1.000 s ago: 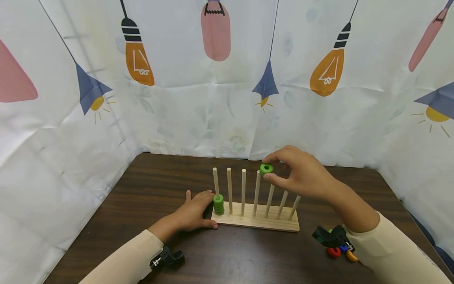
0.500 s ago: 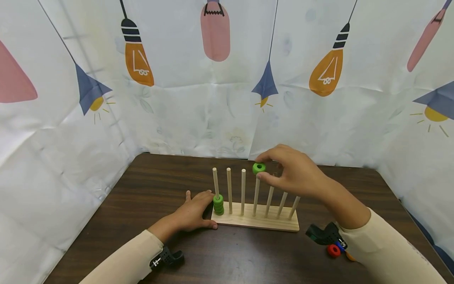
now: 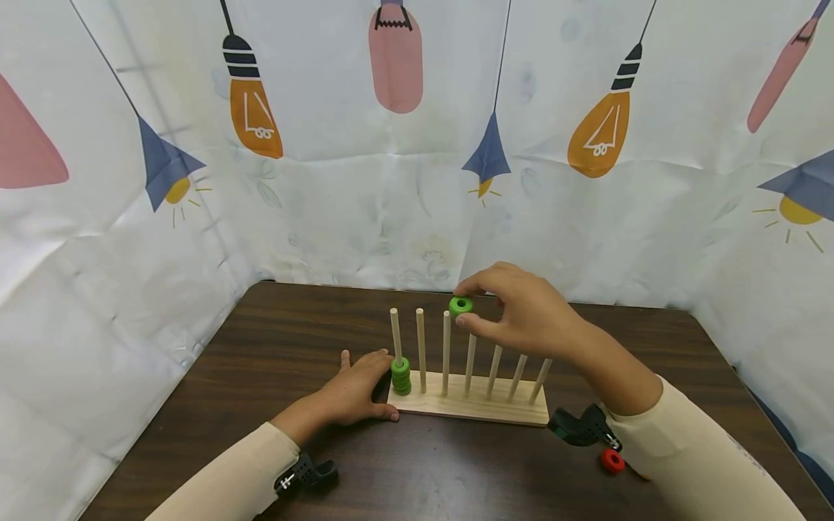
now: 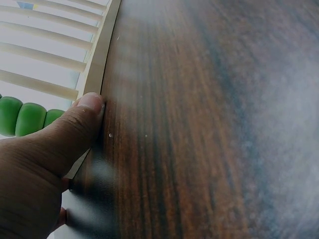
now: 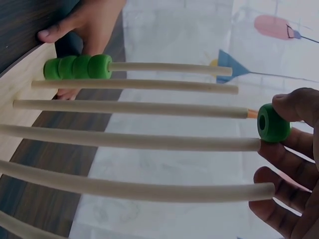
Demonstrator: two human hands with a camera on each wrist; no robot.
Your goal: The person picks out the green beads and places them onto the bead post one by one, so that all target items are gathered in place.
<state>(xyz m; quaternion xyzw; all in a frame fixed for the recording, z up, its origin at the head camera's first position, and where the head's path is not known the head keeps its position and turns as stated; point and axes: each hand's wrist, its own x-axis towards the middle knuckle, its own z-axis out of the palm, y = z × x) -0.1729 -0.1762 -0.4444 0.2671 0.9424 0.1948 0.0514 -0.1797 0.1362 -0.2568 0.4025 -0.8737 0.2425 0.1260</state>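
Observation:
A wooden peg rack (image 3: 469,407) with several upright pegs stands on the table. A stack of green beads (image 3: 401,378) fills the lower part of its leftmost peg. My left hand (image 3: 355,391) holds the rack's left end, its thumb (image 4: 75,127) against the front edge and its fingers behind. My right hand (image 3: 531,311) pinches another green bead (image 5: 279,127) between thumb and fingers. That bead is at peg-top height, near the third peg from the left; in the right wrist view it sits just off that peg's tip, hole facing the pegs.
A red bead (image 3: 612,461) lies on the dark wooden table (image 3: 469,470) at the right, with an orange edge beside it; my right sleeve covers whatever else is there. Behind the table hangs a white curtain (image 3: 326,217) printed with lamps.
My right hand has carried the green bead leftward along the peg tops, from near the fourth peg to near the third. The sleeve now hides the blue bead. My left hand stays put.

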